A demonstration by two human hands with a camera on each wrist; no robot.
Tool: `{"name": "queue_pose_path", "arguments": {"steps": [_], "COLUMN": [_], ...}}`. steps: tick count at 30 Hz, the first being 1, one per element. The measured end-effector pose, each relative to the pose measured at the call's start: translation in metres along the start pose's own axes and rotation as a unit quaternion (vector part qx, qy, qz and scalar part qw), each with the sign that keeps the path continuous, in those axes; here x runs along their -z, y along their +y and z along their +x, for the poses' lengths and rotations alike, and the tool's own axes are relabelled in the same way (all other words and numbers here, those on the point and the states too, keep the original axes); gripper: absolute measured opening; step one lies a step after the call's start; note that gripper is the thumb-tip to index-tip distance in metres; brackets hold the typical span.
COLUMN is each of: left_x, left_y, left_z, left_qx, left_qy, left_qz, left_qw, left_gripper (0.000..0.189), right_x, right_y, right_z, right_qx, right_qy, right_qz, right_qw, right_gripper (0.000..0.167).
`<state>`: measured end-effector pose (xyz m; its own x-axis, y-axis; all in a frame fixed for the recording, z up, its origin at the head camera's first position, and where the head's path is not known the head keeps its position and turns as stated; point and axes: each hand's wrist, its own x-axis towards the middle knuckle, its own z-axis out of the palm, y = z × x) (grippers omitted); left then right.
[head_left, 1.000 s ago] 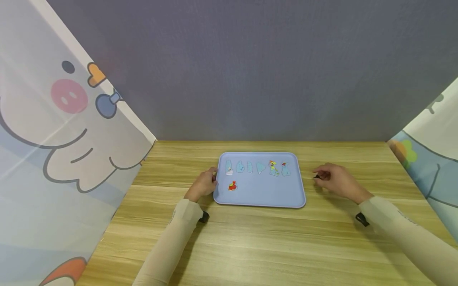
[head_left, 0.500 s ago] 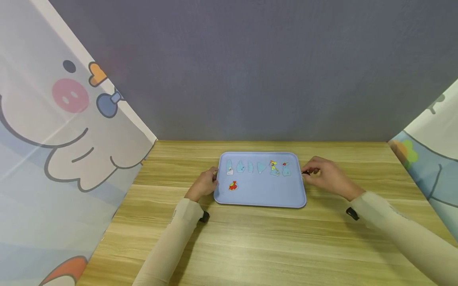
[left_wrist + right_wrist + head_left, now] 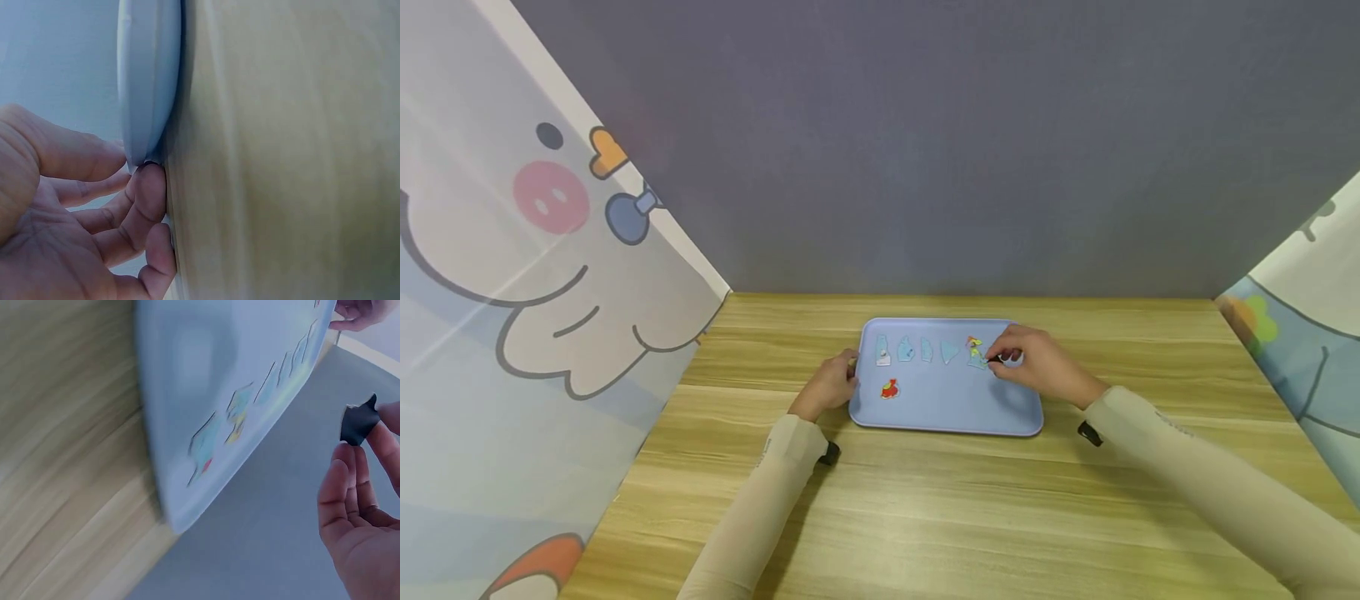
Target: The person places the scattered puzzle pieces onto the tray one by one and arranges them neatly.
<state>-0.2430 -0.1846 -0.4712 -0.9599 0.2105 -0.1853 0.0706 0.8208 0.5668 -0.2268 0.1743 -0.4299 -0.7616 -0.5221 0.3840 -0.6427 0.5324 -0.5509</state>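
A pale blue tray (image 3: 940, 412) lies on the wooden table. My left hand (image 3: 830, 385) grips its left rim (image 3: 147, 81), thumb on one side and curled fingers at the other. Over the right part of the tray, my right hand (image 3: 1037, 362) pinches a small flat puzzle piece (image 3: 359, 424) whose dark back shows in the right wrist view. Several light blue pieces (image 3: 950, 351) lie in a row along the far side, one with a yellow figure (image 3: 975, 350). Below them at left sits a red piece (image 3: 890, 388). The row's rightmost piece (image 3: 204, 445) is hidden behind my right hand in the head view.
Wooden tabletop (image 3: 925, 508) surrounds the tray. A grey partition (image 3: 962, 150) rises at the back edge. Cartoon-printed cloth hangs on the left (image 3: 467, 350) and right (image 3: 1307, 333).
My right hand has travelled left with the puzzle piece, from the table beside the tray to over its right part. The left hand has stayed at the rim.
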Motion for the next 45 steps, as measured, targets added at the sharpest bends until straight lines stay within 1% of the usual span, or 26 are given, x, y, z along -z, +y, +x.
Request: {"name": "queue_pose_path", "arguments": {"steps": [4,9,14,19,27,33,40,45], "left_x": [0.0,-0.002,-0.001,-0.002,-0.003,-0.002,-0.001,0.001], "left_y": [0.0,-0.001,0.0,0.002,0.003,0.002,0.0,0.0], "left_z": [0.001,0.002,0.002,0.001,0.002,0.001,0.001,0.0], "left_qx": [-0.005,-0.01,-0.01,-0.01,-0.005,-0.007,-0.009,-0.005], "left_qy": [-0.003,-0.002,0.001,0.003,0.005,0.008,0.01,0.007], "left_qz": [-0.003,-0.002,0.002,0.007,0.007,0.012,0.018,0.012], "left_qw": [1.0,0.9999,0.9999,0.9999,1.0,0.9999,0.9997,0.9999], "left_gripper": [0.047,0.046,0.046,0.046,0.046,0.046,0.046,0.046], "right_x": [-0.015,-0.034,-0.051,-0.062,-0.077,-0.086,-0.097,-0.103], "right_y": [-0.003,-0.012,-0.023,-0.03,-0.035,-0.036,-0.039,-0.038], "right_z": [0.013,0.028,0.043,0.055,0.067,0.073,0.077,0.082], "right_qx": [-0.01,-0.03,-0.055,-0.064,-0.065,-0.072,-0.055,-0.053], "right_qy": [-0.02,-0.049,-0.09,-0.116,-0.142,-0.15,-0.131,-0.136], "right_qz": [0.005,0.009,-0.006,-0.012,-0.007,0.008,0.021,0.022], "right_qw": [0.9997,0.9983,0.9944,0.9911,0.9877,0.986,0.9896,0.989], "right_gripper": [0.01,0.005,0.003,0.01,0.008,0.011,0.007,0.006]}}
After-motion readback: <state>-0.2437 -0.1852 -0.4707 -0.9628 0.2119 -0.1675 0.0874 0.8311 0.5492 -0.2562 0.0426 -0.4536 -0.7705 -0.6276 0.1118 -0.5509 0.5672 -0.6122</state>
